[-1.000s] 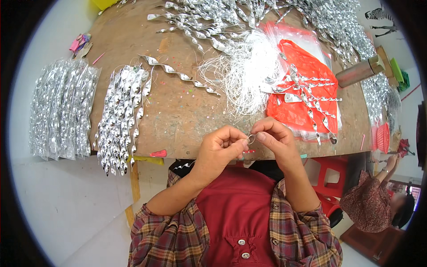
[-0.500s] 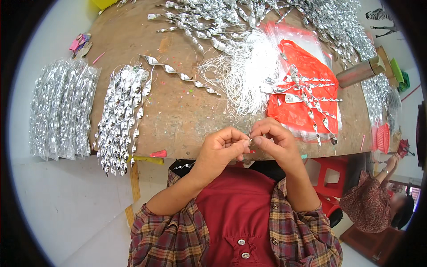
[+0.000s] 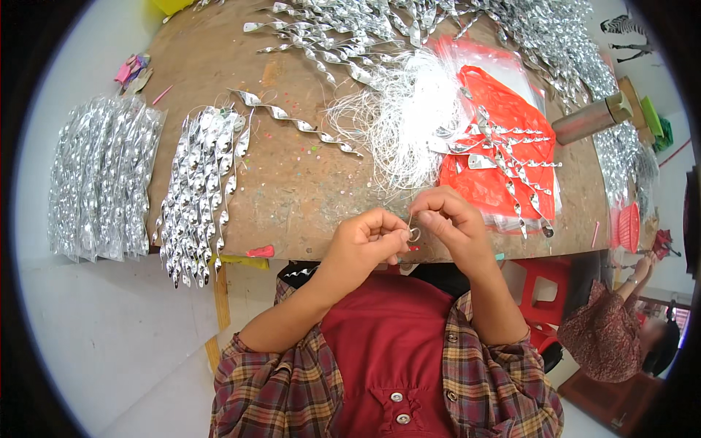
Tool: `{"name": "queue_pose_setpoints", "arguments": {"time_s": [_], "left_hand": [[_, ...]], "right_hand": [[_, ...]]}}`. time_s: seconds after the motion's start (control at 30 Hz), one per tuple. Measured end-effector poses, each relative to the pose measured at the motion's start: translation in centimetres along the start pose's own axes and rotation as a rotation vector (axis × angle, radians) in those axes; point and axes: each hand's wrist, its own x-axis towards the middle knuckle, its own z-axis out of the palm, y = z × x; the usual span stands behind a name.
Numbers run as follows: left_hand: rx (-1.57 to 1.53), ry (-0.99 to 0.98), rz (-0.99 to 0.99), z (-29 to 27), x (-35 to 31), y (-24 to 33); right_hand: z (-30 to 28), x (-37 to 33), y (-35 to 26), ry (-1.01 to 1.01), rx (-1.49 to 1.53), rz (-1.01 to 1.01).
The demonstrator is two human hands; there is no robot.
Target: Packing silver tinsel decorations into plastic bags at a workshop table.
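Note:
Above the table's near edge, my left hand [image 3: 367, 244] pinches a thin pale string [image 3: 415, 234] that forms a small loop between thumb and forefinger. My right hand [image 3: 451, 219] pinches the same string a little higher, its thumb and forefinger pressed together. A silver twisted strip [image 3: 301, 273] shows beyond my left wrist, below the table edge; whether it hangs from the string is hidden. Just beyond my hands lies a tangled heap of white string [image 3: 416, 117]. Silver twisted strips [image 3: 504, 164] rest on a red plastic bag [image 3: 478, 191] to the right.
A bunch of silver spirals [image 3: 197, 193] overhangs the table's [image 3: 292, 212] near left edge, beside bagged spirals [image 3: 102, 179]. One long spiral [image 3: 292, 123] lies mid-table; more [image 3: 350, 29] pile at the back. A metal cylinder [image 3: 593, 118] stands right. Another person [image 3: 606, 328] is at far right.
My right hand has lifted slightly up and away from my left fingers, and the string loop between them shows wider. My left hand has barely moved.

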Motion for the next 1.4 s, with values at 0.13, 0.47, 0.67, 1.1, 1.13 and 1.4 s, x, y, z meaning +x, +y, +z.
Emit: {"name": "queue_pose_setpoints", "arguments": {"time_s": [0.13, 0.47, 0.67, 1.1, 1.13, 1.4], "left_hand": [[-0.049, -0.065, -0.082, -0.5, 0.4, -0.2], [-0.094, -0.117, -0.124, -0.7, 0.9, -0.7], [-0.129, -0.101, -0.127, -0.9, 1.0, -1.0], [-0.047, -0.042, -0.069, -0.4, 0.7, -0.3], [-0.047, -0.04, -0.069, -0.3, 0.7, -0.4], [0.554, 0.144, 0.344, 0.3, 0.6, -1.1]], "right_hand": [[-1.1, 0.0, 1.0, -0.142, 0.248, 0.214], [-1.2, 0.2, 0.3, -0.201, 0.122, 0.186], [-0.4, 0.4, -0.3, -0.176, -0.12, -0.039], [-0.6, 0.2, 1.2, -0.04, 0.232, 0.211], [-0.6, 0.2, 0.9, -0.066, 0.093, 0.132], [0.6, 0.3, -1.5, 0.015, -0.439, -0.133]]}}
